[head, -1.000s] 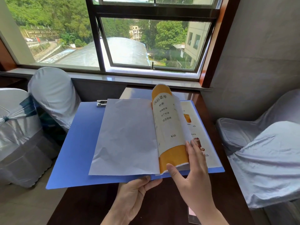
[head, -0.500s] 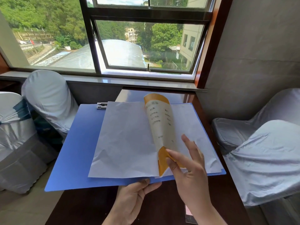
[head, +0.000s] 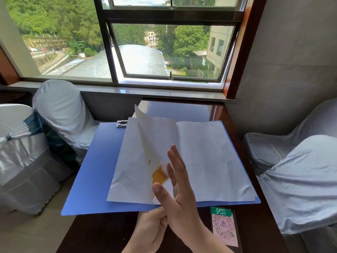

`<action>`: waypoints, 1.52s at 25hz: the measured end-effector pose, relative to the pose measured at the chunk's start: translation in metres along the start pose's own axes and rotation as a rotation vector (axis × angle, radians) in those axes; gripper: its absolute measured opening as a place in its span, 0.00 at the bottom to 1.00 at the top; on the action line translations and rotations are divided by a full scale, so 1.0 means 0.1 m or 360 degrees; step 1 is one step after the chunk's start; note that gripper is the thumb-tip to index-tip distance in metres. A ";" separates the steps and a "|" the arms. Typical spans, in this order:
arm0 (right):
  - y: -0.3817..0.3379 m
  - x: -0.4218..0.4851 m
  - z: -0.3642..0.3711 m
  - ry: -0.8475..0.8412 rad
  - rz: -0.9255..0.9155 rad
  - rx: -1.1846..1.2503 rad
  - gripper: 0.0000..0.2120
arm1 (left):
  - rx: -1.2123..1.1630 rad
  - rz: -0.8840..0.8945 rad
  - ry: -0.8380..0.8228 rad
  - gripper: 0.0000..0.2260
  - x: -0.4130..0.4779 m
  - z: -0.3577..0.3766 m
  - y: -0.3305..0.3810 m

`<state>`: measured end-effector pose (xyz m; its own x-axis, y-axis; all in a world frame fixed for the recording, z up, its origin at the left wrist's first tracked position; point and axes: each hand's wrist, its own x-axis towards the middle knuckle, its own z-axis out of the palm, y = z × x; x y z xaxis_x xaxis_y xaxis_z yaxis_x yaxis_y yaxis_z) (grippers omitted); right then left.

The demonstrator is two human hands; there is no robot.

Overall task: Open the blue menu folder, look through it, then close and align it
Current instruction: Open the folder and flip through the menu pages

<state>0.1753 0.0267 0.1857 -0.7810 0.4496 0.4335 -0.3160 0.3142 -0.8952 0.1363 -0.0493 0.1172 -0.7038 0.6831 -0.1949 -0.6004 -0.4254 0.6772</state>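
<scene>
While mid-turn, page [head: 151, 139] further left

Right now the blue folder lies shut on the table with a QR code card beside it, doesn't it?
Not shut: the head view shows the blue folder lying open on the table, a page half turned against the right hand. The QR code card is beside it.

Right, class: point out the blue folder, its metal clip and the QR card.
folder [head: 94, 170], head view, bare left cover.
clip [head: 121, 123], head view, its metal middle.
QR card [head: 224, 227], head view, the printed code.
</scene>
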 end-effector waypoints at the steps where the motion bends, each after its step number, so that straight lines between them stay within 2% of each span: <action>1: 0.02 0.01 0.00 -0.0023 0.0053 0.0084 0.29 | 0.0016 0.0010 -0.0030 0.23 0.00 -0.01 0.00; 3: 0.04 0.03 -0.01 -0.0146 0.0216 0.0104 0.25 | 0.0030 0.0057 -0.0037 0.20 0.03 -0.04 0.01; 5: 0.08 0.04 -0.02 -0.0390 0.0348 -0.0204 0.25 | -0.0041 0.0026 -0.0059 0.20 0.04 -0.05 0.01; 7: 0.11 0.03 -0.05 -0.0464 0.0379 -0.0447 0.24 | 0.0006 0.0009 -0.0076 0.18 0.05 -0.06 0.02; 10: 0.13 0.00 -0.24 -0.0249 0.0374 -0.0588 0.25 | 0.0061 0.0071 -0.0076 0.22 0.11 -0.09 0.03; 13: 0.22 -0.02 -0.63 -0.0081 0.0321 -0.1082 0.31 | 0.0016 0.0110 -0.0072 0.26 0.18 -0.12 0.08; 17: 0.32 -0.04 -1.10 0.0058 0.0423 -0.1619 0.34 | 0.0014 0.0147 -0.0032 0.21 0.28 -0.09 0.15; 21: 0.34 -0.04 -1.20 0.0057 0.0529 -0.2044 0.42 | -0.0013 0.0146 -0.0046 0.19 0.37 -0.03 0.18; 25: 0.40 -0.02 -1.13 -0.0030 0.0648 -0.1878 0.47 | -0.0038 0.0131 -0.0051 0.20 0.41 0.01 0.16; 28: 0.43 0.04 -1.12 -0.0060 0.0759 -0.1626 0.46 | -0.0064 0.0113 -0.0045 0.22 0.40 0.03 0.13; 32: 0.44 0.09 -1.01 0.0063 0.0771 -0.1420 0.47 | -0.0048 0.0103 -0.0049 0.24 0.39 0.03 0.12; 34: 0.43 0.11 -0.95 0.0158 0.0724 -0.1344 0.42 | -0.0073 0.0084 -0.0002 0.25 0.39 0.01 0.11; 38: 0.43 0.11 -0.88 0.0293 0.0396 -0.1181 0.18 | -0.0052 0.0107 -0.0028 0.24 0.36 0.01 0.13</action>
<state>0.2006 0.1184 0.1610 -0.6596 0.6899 0.2983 0.3466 0.6314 -0.6937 0.1035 -0.0292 0.1194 -0.7364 0.6626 -0.1369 -0.5642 -0.4897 0.6648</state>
